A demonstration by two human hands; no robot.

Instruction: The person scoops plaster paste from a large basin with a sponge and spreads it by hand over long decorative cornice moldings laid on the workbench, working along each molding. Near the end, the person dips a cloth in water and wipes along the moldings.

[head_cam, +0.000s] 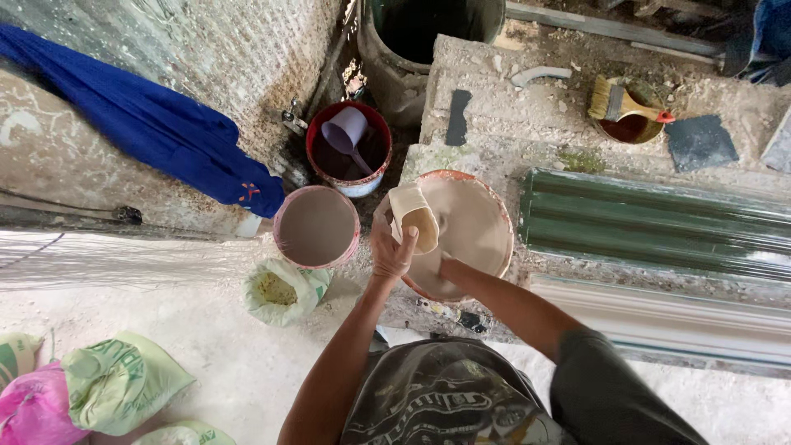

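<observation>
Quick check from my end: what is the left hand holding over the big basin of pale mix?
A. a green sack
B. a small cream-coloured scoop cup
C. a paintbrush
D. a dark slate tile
B: the left hand grips a small cream-coloured scoop cup tilted over the basin; the paintbrush lies across a bowl farther off.

An open pale green sack (283,290) of yellowish powder stands on the floor just below the small pink-rimmed bucket (316,226). At the lower left corner lie a crumpled light green bag (124,381), a pink bag (33,410) touching it, and another green bag (15,354) at the edge.
</observation>
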